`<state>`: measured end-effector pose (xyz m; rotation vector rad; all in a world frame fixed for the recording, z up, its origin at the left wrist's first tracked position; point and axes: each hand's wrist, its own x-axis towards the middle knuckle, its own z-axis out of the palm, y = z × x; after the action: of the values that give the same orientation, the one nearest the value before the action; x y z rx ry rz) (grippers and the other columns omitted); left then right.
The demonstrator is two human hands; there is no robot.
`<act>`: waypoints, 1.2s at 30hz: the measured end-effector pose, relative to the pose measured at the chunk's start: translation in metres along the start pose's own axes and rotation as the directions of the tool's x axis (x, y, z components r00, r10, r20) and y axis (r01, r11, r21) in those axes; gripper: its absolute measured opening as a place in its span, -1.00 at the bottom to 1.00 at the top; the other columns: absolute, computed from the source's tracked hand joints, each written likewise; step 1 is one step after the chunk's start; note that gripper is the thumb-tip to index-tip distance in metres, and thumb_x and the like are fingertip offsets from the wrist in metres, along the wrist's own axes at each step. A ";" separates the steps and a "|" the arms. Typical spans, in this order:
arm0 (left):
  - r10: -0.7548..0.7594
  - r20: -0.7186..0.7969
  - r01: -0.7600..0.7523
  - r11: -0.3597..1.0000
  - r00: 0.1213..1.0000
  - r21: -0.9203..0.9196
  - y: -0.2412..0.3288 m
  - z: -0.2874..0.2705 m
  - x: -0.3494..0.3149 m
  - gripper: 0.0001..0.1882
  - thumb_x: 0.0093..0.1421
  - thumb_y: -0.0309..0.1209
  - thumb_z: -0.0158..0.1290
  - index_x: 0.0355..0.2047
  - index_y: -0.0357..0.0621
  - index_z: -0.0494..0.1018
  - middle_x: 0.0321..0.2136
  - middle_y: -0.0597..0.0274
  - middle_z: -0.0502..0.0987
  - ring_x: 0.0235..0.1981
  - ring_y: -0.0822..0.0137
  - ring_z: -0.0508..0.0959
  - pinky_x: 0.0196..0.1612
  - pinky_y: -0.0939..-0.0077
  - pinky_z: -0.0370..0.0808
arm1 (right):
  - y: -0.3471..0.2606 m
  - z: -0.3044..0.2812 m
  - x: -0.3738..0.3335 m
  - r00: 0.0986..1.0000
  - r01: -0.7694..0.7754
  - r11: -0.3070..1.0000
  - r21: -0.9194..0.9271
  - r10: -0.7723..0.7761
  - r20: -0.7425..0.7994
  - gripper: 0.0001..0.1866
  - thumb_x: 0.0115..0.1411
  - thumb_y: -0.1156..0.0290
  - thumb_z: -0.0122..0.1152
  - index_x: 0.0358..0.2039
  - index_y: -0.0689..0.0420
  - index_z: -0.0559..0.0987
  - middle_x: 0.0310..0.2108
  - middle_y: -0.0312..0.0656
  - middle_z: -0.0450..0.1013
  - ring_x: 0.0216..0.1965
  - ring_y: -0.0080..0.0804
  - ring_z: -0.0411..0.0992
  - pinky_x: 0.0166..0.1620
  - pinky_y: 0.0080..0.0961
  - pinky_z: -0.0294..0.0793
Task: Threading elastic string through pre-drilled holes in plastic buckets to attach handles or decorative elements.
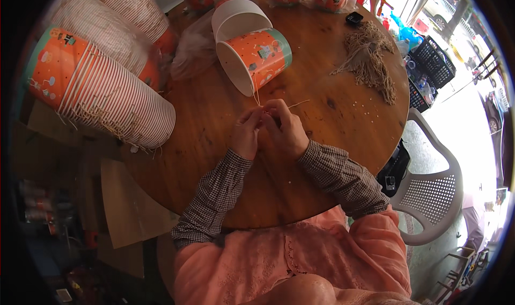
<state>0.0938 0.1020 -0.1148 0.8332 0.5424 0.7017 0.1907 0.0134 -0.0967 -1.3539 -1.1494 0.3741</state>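
An orange paper bucket (261,55) with a teal band and cartoon print lies on its side, its white opening toward me. From its rim a thin beige string (256,93) runs down to my fingers. My left hand (247,132) pinches the string from the left. Close against it, my right hand (288,129) is closed on the same string, and a loose end sticks out to its right. The fingertips partly hide each other. Behind the bucket lies another white-lined bucket (241,19). At the right of the table rests a bundle of cut beige strings (370,58).
A long stack of nested buckets (115,90) with string handles leans at the left. Plastic-wrapped stacks (96,26) stand behind it, with more along the far edge. A small black object (354,19) sits near the strings. A plastic chair (434,184) and black crates (432,63) stand right.
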 end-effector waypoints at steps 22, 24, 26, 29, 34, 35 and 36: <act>-0.490 0.389 0.604 0.753 0.780 -0.262 0.004 -0.030 0.020 -0.79 0.26 -0.26 0.10 -0.42 -0.12 0.45 -0.59 0.44 0.35 -0.60 0.56 0.31 -0.50 0.69 0.28 | -0.032 0.023 -0.047 0.617 0.385 0.906 0.176 -0.394 0.681 -0.80 -0.05 0.51 0.14 -0.37 0.18 0.37 -0.55 -0.07 0.43 -0.49 -0.01 0.45 -0.46 -0.15 0.42; -0.480 0.455 0.627 0.735 0.750 -0.259 -0.001 -0.040 0.023 -0.86 0.25 -0.33 0.06 -0.37 -0.11 0.47 -0.56 0.41 0.36 -0.57 0.54 0.31 -0.45 0.65 0.30 | -0.034 0.021 -0.047 0.594 0.372 0.916 0.151 -0.360 0.719 -0.80 -0.05 0.50 0.14 -0.37 0.17 0.38 -0.55 -0.05 0.44 -0.48 0.00 0.46 -0.45 -0.13 0.42; -0.470 0.519 0.653 0.713 0.714 -0.253 -0.002 -0.044 0.024 -0.91 0.25 -0.39 0.01 -0.33 -0.10 0.49 -0.53 0.39 0.38 -0.54 0.52 0.31 -0.40 0.62 0.32 | -0.034 0.020 -0.049 0.573 0.358 0.925 0.123 -0.322 0.754 -0.81 -0.04 0.49 0.14 -0.37 0.17 0.39 -0.55 -0.03 0.45 -0.47 0.01 0.46 -0.44 -0.11 0.42; -0.557 0.477 0.688 0.710 0.679 -0.151 0.001 -0.036 0.018 -0.88 0.24 -0.34 0.05 -0.33 -0.11 0.49 -0.52 0.37 0.42 -0.53 0.50 0.38 -0.42 0.60 0.39 | -0.032 0.021 -0.054 0.530 0.332 0.938 0.100 -0.273 0.803 -0.83 -0.05 0.47 0.15 -0.39 0.16 0.41 -0.54 -0.01 0.47 -0.46 0.05 0.47 -0.42 -0.08 0.43; -0.629 0.161 0.621 0.777 0.761 0.103 -0.002 -0.011 0.003 -0.79 0.21 -0.32 0.13 -0.32 -0.24 0.50 -0.48 0.23 0.56 -0.52 0.42 0.54 -0.50 0.58 0.49 | -0.026 0.021 -0.058 0.449 0.284 0.942 0.179 -0.295 0.843 -0.78 -0.04 0.48 0.13 -0.32 0.16 0.44 -0.48 -0.02 0.48 -0.42 0.00 0.48 -0.38 -0.18 0.47; -0.591 0.161 0.577 0.807 0.790 0.131 -0.002 -0.009 0.001 -0.78 0.21 -0.33 0.13 -0.32 -0.27 0.51 -0.50 0.22 0.57 -0.53 0.42 0.54 -0.51 0.58 0.49 | -0.029 0.020 -0.056 0.446 0.284 0.941 0.182 -0.298 0.844 -0.78 -0.04 0.48 0.13 -0.32 0.16 0.44 -0.48 -0.02 0.48 -0.42 0.00 0.48 -0.38 -0.18 0.47; -0.590 0.158 0.576 0.807 0.792 0.129 -0.001 -0.008 -0.001 -0.78 0.21 -0.33 0.13 -0.32 -0.27 0.51 -0.50 0.22 0.57 -0.53 0.42 0.54 -0.51 0.58 0.49 | -0.035 0.018 -0.054 0.489 0.237 0.949 0.207 -0.301 0.819 -0.84 -0.02 0.48 0.14 -0.37 0.18 0.45 -0.48 -0.01 0.48 -0.40 0.01 0.48 -0.37 -0.17 0.46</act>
<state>0.0880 0.1053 -0.1198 0.7346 0.6136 0.0250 0.1385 -0.0273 -0.0921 -0.8626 -2.1195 0.8945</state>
